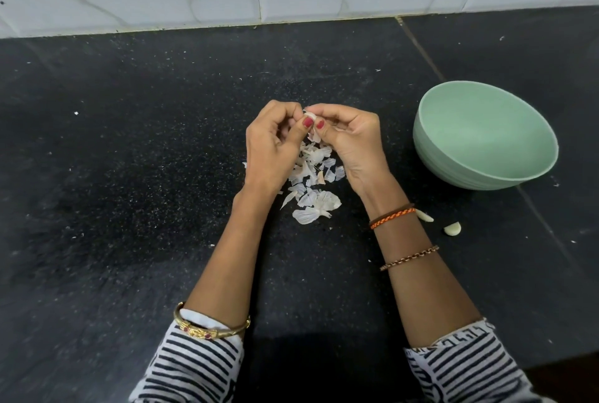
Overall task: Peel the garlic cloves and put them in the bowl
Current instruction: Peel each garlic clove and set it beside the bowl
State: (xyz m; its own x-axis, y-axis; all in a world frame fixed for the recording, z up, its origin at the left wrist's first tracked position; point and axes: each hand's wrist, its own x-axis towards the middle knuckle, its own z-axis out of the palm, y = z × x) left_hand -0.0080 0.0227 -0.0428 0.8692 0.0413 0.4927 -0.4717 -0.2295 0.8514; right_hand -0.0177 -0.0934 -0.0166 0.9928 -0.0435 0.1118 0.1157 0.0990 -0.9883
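Black speckled stone bench (pixel 129 175), seam running diagonally on the right. Pale green bowl (pixel 485 135) sits right of centre. Pile of papery garlic skins (pixel 312 182) at centre. Two peeled garlic cloves near the bowl, on its near side: one (pixel 452 229), another (pixel 425 216) just left of it. Tiny white flecks scattered about.

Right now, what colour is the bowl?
Pale mint green, bowl, seen in the head view.

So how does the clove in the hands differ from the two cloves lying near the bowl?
The held clove is pinched between both hands, left and right, with papery skin still on it; the two loose cloves lie untouched on the counter, bare and smooth. None is in the bowl.
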